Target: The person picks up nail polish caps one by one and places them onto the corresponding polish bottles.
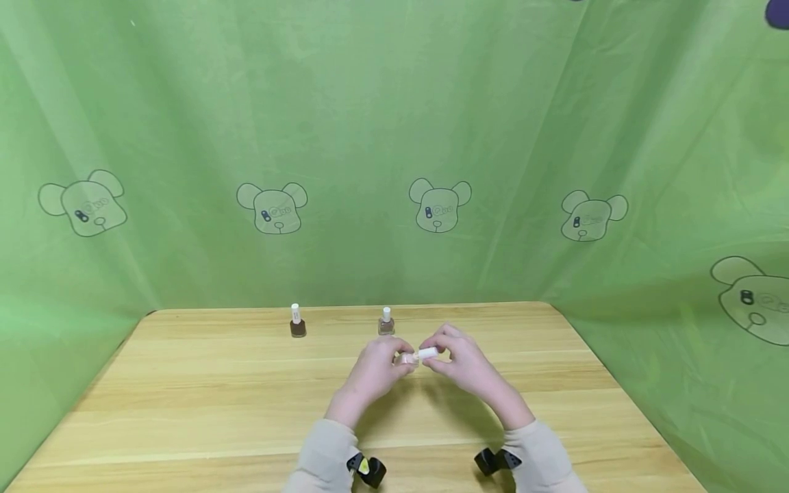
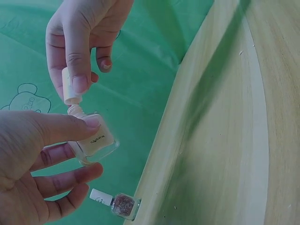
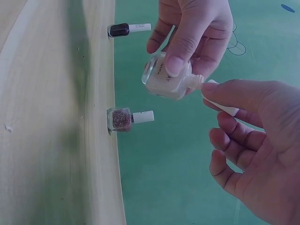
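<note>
My left hand (image 1: 377,370) pinches a glass nail polish bottle (image 2: 97,139) of pale pinkish-white polish, the thumb across its printed face. Between thumb and fingers, my right hand (image 1: 461,361) grips the white cap (image 3: 220,99). In both wrist views the bottle's threaded neck shows bare, with the cap's open end right at its mouth. The bottle is tilted, its neck toward the right hand in the head view. Both hands are over the middle of the table, the bottle partly hidden by the left fingers.
Toward the table's (image 1: 216,397) back edge stand two capped nail polish bottles: a dark one (image 1: 298,329) at the left and a glittery brownish one (image 1: 386,326) just beyond my left hand. A green curtain (image 1: 357,137) with bear-head prints encloses the back and sides.
</note>
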Demonstrator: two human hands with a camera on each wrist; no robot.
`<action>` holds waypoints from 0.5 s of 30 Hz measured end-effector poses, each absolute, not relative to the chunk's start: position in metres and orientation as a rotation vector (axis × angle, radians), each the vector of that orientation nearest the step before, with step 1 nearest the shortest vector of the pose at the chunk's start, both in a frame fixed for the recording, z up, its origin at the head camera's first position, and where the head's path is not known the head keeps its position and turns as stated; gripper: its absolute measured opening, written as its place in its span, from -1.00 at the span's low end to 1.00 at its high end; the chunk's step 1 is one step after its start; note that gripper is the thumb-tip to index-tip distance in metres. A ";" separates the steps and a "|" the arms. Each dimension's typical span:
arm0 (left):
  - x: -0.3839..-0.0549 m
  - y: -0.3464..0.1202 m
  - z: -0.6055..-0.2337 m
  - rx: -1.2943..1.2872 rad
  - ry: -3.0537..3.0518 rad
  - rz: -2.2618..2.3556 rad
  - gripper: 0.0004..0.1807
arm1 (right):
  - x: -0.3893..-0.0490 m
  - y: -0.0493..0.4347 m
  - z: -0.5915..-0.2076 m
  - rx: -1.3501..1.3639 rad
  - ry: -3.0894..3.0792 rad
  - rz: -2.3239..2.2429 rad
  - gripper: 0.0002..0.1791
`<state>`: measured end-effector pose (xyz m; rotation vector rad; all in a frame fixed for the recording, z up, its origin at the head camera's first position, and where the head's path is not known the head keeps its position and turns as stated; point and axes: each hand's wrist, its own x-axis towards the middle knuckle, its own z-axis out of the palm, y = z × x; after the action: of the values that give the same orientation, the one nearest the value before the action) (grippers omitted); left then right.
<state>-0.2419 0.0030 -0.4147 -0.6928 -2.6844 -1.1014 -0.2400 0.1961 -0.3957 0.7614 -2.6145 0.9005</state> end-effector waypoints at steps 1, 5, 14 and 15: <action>-0.242 0.003 -0.415 -0.698 -2.680 -1.099 -0.75 | -0.240 0.196 -0.396 0.763 -2.619 0.904 -0.82; -0.242 0.005 -0.415 -0.708 -2.676 -1.102 -0.76 | -0.240 0.194 -0.396 0.767 -2.641 0.906 -0.82; -0.240 0.009 -0.415 -0.711 -2.655 -1.077 -0.78 | -0.238 0.192 -0.396 0.774 -2.678 0.842 -0.84; -0.240 0.009 -0.416 -0.713 -2.649 -1.058 -0.79 | -0.237 0.192 -0.396 0.778 -2.682 0.822 -0.85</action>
<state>-0.2395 0.0094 -0.4157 -0.7132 -2.6486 -1.0575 -0.2374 0.1923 -0.3962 0.7781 -2.6821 0.8224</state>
